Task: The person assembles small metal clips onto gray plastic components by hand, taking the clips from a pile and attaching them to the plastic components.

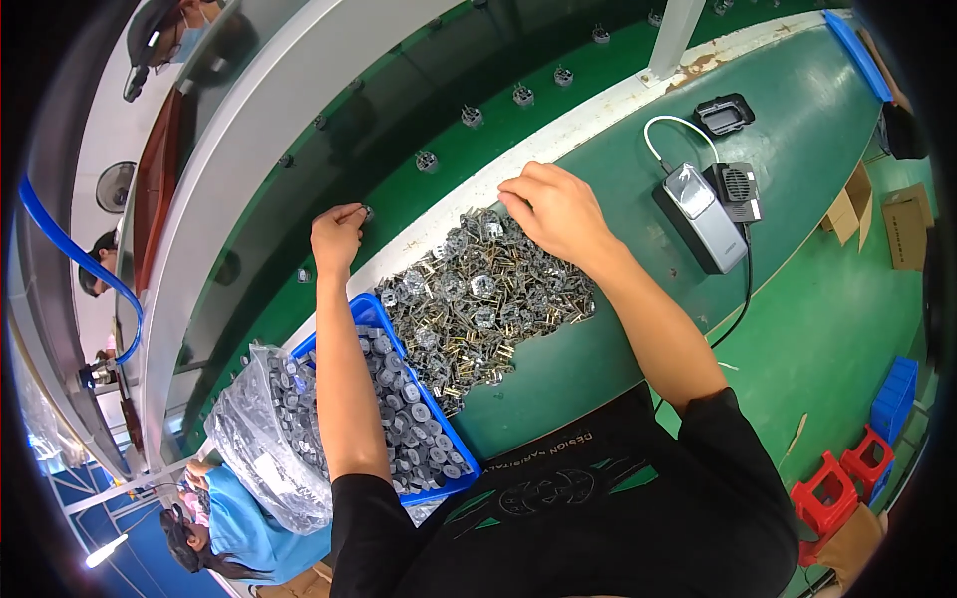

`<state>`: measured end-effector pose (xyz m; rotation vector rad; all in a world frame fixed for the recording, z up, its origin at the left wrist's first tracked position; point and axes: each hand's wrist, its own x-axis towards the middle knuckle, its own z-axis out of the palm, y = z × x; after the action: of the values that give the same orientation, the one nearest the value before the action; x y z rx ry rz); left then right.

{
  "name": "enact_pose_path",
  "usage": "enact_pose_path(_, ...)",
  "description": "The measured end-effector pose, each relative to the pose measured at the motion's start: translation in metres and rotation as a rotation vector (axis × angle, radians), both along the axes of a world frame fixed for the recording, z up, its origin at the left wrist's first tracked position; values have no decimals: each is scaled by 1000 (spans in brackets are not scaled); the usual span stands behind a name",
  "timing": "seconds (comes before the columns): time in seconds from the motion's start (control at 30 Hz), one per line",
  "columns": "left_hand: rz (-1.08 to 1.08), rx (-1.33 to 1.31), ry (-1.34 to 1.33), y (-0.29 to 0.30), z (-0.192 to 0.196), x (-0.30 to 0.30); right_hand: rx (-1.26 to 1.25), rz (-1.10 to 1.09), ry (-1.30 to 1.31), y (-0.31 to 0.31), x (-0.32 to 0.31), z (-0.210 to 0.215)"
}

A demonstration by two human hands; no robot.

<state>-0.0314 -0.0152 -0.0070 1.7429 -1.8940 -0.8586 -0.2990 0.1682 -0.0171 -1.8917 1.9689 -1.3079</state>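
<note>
My left hand (339,237) reaches over the green belt, its fingertips pinched on a small grey round part (368,212) that they partly cover. Thumb and fingers bent together, my right hand (558,211) hovers at the far edge of a heap of small plug inserts with brass pins (478,289). Whatever its fingertips hold, if anything, is hidden. Beneath my left forearm is a blue bin (454,483) full of grey round plastic parts (409,424). A clear plastic bag (274,468) lies over the bin's left side.
Several similar parts (472,116) stand spaced along the green belt (399,110), behind a white ledge (598,110). On the table's right lie a grey power bank (703,224) with a white cable and a black device (736,189). Red stools (825,493) stand lower right; a co-worker in blue (254,523) sits lower left.
</note>
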Motion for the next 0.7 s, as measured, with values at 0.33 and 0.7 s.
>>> enact_pose_path(0.33,46,-189,-260,3,27,50,132,143,-52,-8,-2,-3)
enact_pose_path(0.7,-12,-163,-416,22,11,46,330,229,-273,-7,-3,-1)
